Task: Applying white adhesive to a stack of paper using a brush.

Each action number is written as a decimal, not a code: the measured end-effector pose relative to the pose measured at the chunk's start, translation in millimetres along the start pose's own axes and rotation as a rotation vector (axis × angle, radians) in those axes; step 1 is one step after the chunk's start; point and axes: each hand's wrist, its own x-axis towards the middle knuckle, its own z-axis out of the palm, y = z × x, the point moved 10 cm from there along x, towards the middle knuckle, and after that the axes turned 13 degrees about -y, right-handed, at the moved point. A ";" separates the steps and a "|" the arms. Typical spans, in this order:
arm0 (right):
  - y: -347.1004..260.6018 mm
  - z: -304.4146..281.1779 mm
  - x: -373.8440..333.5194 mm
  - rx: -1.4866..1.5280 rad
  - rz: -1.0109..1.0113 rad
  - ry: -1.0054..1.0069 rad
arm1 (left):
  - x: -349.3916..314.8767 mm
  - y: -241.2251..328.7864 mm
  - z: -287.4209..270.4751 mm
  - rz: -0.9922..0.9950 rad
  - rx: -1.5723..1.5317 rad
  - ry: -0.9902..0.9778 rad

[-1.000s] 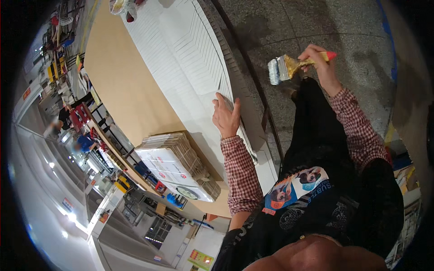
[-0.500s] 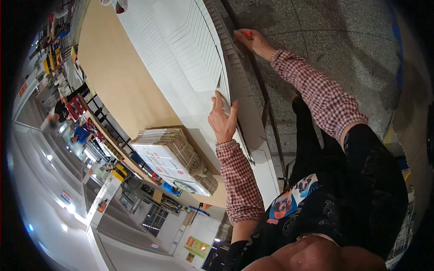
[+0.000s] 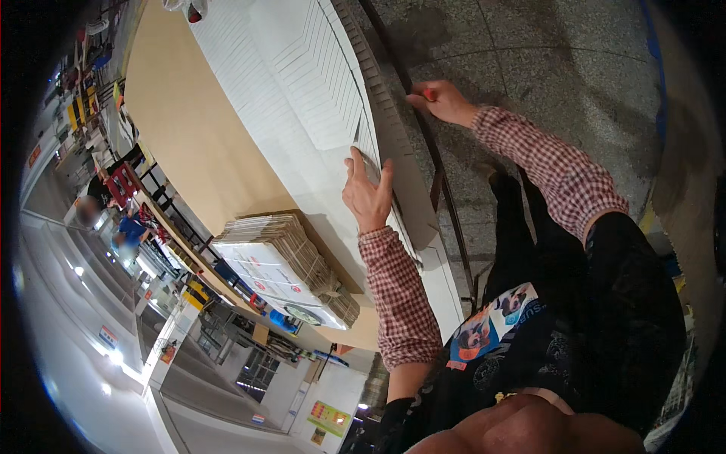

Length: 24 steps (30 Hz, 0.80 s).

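My left hand (image 3: 368,191) rests on the near part of a fanned stack of white card sheets (image 3: 299,83), fingers apart, close to the stack's right edge. Cut lines or staggered edges run along the sheets. My right hand (image 3: 445,102) is off the table's right side, above the dark metal bar (image 3: 431,147), closed around a small red object (image 3: 429,94). Most of that object is hidden by my fingers, so its kind does not show.
A string-tied bundle of flat cardboard (image 3: 283,265) sits on the tan tabletop (image 3: 189,113) at the left. A clear plastic bag (image 3: 181,6) lies at the far end. Grey stone floor (image 3: 544,83) is on the right. Other people stand far off at the left.
My right hand has come nearer and slightly right, still closed on the red object. My left hand stays on the sheets, nearly in the same place.
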 end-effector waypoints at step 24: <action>-131.8 -113.0 -99.0 0.217 -0.212 -0.002 | -60.7 -6.2 49.1 -0.212 -0.003 0.064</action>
